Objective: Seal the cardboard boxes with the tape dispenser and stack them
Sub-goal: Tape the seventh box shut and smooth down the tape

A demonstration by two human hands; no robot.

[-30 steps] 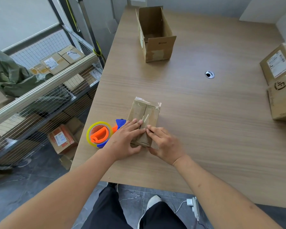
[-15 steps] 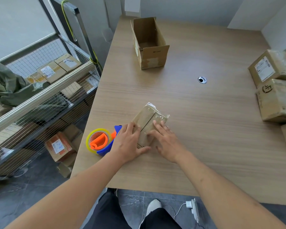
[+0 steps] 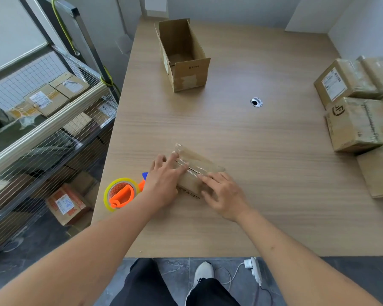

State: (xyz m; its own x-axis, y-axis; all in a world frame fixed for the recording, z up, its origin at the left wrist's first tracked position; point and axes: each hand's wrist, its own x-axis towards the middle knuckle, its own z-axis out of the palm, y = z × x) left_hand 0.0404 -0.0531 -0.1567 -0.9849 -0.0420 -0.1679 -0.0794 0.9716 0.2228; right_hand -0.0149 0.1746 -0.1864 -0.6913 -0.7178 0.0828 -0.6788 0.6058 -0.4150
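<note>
A small taped cardboard box (image 3: 195,164) lies near the table's front edge, turned at an angle, with clear tape along its top seam. My left hand (image 3: 165,181) lies flat on its left end, fingers straight over the tape. My right hand (image 3: 223,192) presses on the near right end with straight fingers. The tape dispenser (image 3: 122,193), orange and blue with a yellow-rimmed roll, rests on the table just left of my left hand. An unsealed open box (image 3: 184,56) stands at the far middle of the table.
Several sealed boxes (image 3: 358,102) are grouped at the table's right edge. A cable hole (image 3: 256,102) sits mid-table. A wire shelf (image 3: 42,133) with parcels stands left of the table. A power strip (image 3: 253,270) lies on the floor by my feet.
The small box has been turned clockwise on the table under both hands. My left hand slid further along its top. The view shifted, showing more boxes at the right.
</note>
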